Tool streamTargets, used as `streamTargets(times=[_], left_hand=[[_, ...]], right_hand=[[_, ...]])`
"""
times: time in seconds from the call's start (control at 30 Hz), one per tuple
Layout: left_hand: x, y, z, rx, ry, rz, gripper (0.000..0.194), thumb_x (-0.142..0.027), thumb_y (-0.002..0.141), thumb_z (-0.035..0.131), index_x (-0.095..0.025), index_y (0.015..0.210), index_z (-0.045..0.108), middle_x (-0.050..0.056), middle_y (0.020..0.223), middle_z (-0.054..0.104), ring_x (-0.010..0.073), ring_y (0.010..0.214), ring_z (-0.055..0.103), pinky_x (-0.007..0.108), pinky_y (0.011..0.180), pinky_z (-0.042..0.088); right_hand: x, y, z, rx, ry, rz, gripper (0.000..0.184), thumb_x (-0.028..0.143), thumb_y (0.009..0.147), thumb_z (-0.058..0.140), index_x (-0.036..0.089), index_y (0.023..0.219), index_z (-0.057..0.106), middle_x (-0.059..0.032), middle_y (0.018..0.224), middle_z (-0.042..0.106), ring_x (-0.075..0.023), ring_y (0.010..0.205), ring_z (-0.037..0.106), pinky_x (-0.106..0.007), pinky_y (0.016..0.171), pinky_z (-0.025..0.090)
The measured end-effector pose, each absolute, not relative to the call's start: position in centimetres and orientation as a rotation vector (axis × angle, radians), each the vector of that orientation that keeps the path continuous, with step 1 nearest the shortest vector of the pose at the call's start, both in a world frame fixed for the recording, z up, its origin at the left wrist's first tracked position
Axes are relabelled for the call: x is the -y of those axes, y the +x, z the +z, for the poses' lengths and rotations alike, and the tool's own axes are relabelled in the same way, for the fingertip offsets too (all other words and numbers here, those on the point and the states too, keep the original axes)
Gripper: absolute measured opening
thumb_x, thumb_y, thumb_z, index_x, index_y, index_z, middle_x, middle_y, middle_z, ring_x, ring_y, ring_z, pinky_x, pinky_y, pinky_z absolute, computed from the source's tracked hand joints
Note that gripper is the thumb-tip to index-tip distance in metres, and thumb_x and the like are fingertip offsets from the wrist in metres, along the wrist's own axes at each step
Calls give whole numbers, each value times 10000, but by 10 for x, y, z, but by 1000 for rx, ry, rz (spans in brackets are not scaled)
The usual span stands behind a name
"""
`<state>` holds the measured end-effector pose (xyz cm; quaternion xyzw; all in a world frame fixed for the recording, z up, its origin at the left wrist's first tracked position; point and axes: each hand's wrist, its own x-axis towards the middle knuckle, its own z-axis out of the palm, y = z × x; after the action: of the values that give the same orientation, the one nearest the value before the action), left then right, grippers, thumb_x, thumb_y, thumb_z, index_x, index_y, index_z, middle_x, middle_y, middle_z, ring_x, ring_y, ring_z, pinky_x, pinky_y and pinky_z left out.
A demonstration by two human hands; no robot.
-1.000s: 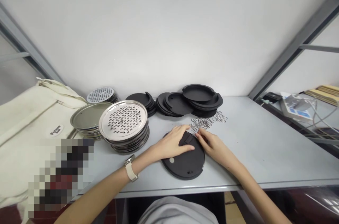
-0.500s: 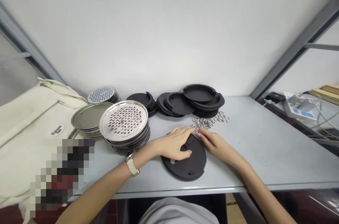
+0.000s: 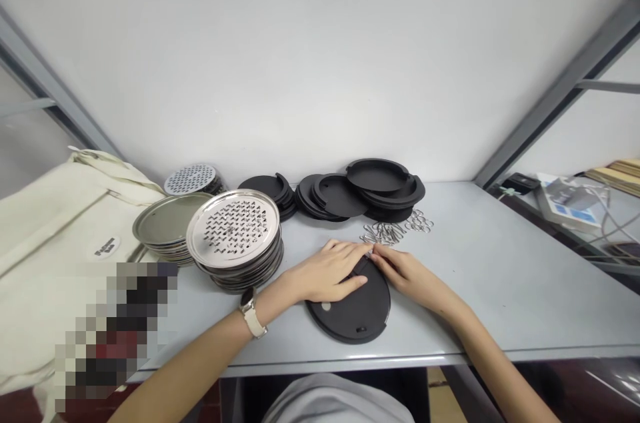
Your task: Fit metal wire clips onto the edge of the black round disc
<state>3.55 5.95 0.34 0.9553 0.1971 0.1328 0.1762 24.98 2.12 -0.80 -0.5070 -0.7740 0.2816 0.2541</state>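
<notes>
A round black plastic disc (image 3: pixel 357 310) lies on the table in front of me, with a small slot near its front edge and a pale round spot at its left. My left hand (image 3: pixel 327 273) rests flat across its upper left part, fingers stretched toward the far edge and thumb apart. At that far edge my right hand (image 3: pixel 397 266) is closed in a pinch, its fingertips meeting those of the left. A small silvery metal piece (image 3: pixel 370 252) shows between the fingertips; its shape is mostly hidden. Just beyond lies a pile of small metal wire clips (image 3: pixel 384 233).
Black round covers (image 3: pixel 343 196) are stacked along the wall. To the left stand a stack of metal grater discs (image 3: pixel 233 230), a stack of plain round discs (image 3: pixel 173 220) and a cream cloth bag (image 3: pixel 55 230). A boxed item (image 3: pixel 567 200) with cables sits at right.
My left fingers have shifted slightly down and right at the disc's far edge, the thumb moving right. My right fingertips have come closer against them. The disc has barely moved.
</notes>
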Motion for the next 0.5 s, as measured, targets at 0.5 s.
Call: streamTargets(times=[0.5], left_hand=[[-57,33,6,-551,2663,431,557,-329,932,467,-193,1431,262,115,1390,468,239,1301,399,408,1090,268]], right_hand=[[-21,252,-11,2131,-1427,772,259,363,986,309,219,828,455,17,693,515,-156,636,516,-263,634,411]])
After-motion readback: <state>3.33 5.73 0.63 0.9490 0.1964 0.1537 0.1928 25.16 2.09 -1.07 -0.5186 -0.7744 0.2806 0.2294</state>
